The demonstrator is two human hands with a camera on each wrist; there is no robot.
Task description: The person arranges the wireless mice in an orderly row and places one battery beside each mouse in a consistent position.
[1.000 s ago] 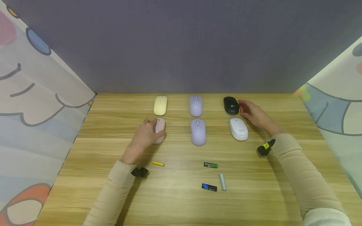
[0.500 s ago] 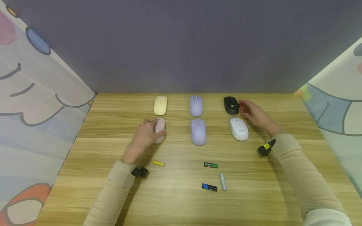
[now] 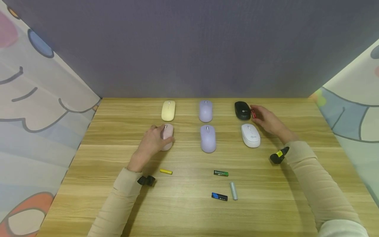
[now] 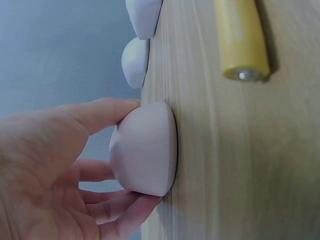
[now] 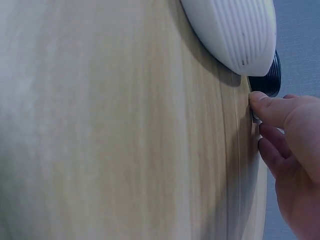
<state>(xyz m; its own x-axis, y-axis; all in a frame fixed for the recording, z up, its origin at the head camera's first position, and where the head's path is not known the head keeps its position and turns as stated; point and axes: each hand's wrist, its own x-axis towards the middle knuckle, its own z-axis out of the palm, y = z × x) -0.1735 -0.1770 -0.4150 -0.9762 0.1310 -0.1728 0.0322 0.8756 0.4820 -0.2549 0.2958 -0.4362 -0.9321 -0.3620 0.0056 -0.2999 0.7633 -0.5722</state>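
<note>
In the head view my left hand (image 3: 151,141) grips a pale pink computer mouse (image 3: 167,131) that sits on the table. The left wrist view has the thumb on one side of this pink mouse (image 4: 146,150) and fingers on the other. Over at the right, my right hand (image 3: 267,120) pinches a small red battery (image 3: 253,114) close beside the black mouse (image 3: 242,110). My thumb and fingers cover most of that battery in the right wrist view. A white mouse (image 3: 250,135) lies just in front of the black one.
A yellow mouse (image 3: 168,111) and two lilac mice, one behind (image 3: 205,111) and one in front (image 3: 208,139), stand on the wooden table. Nearer lie a yellow battery (image 3: 166,171), a green-black battery (image 3: 221,173), a silver battery (image 3: 234,191) and a blue-black battery (image 3: 219,197). A grey wall rises behind.
</note>
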